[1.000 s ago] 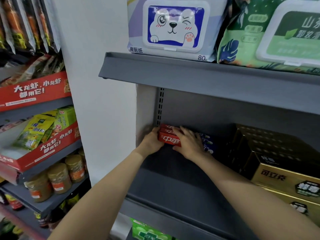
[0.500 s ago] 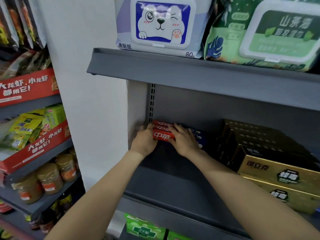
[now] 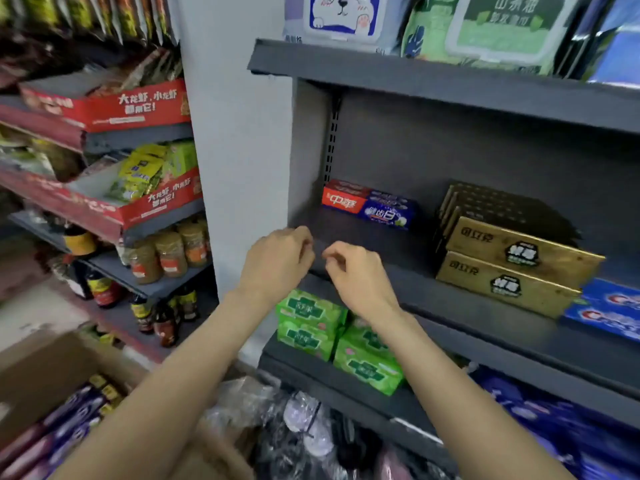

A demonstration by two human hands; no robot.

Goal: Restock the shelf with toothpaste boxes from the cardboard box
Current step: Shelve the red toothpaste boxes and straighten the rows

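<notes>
Now both hands hang in front of the grey shelf [image 3: 398, 247], apart from each other and touching nothing: the left hand [image 3: 275, 263] sits at about 9 o'clock of the right hand [image 3: 356, 273], a narrow gap between them, and each has its fingers loosely curled inward with nothing between them. At roughly 1 o'clock from the hands, well back on the shelf against its left upright, lie the red-and-blue toothpaste boxes [image 3: 369, 204], stacked flat with their long sides facing out; how many are in the stack cannot be told. At 3 o'clock of that stack, a clear gap away on the same shelf, stands a pile of gold boxes [image 3: 512, 265], and at 4 o'clock of those, blue toothpaste packs [image 3: 609, 311] at the picture's right edge. At 6 o'clock of the hands, one level down, sit green packs [image 3: 332, 337]. The open cardboard box [image 3: 45, 379] is at 8 o'clock of the left forearm, low in the bottom-left corner, with purple and red toothpaste cartons [image 3: 65, 431] lying inside it, blurred. Wet-wipe packs [image 3: 341, 15] rest on the level above, at 12 o'clock.
</notes>
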